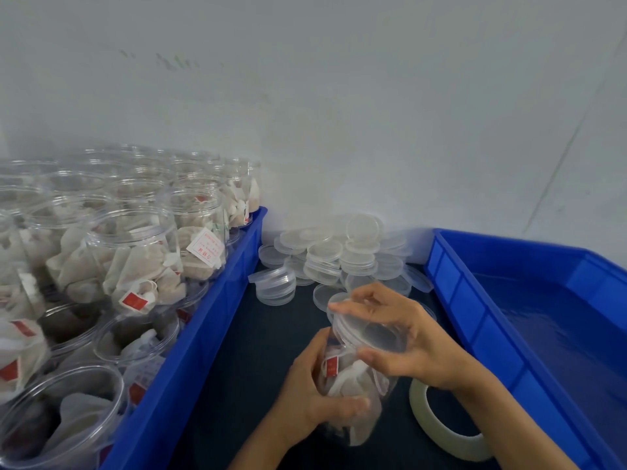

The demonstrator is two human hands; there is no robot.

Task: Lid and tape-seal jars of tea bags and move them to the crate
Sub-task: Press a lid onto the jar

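Observation:
A clear plastic jar of tea bags (353, 391) is tilted over the dark table between two blue crates. My left hand (315, 398) grips the jar's body from the left. My right hand (400, 337) holds a clear lid (366, 330) on the jar's mouth, fingers curled over its rim. A roll of clear tape (441, 425) lies on the table just under my right wrist. The blue crate on the right (481, 320) shows only its bare floor.
The blue crate on the left (203, 334) is packed with several open jars of tea bags (135, 262). A heap of loose clear lids (332, 256) lies against the white wall between the crates. Dark table surface (237, 368) shows in front of it.

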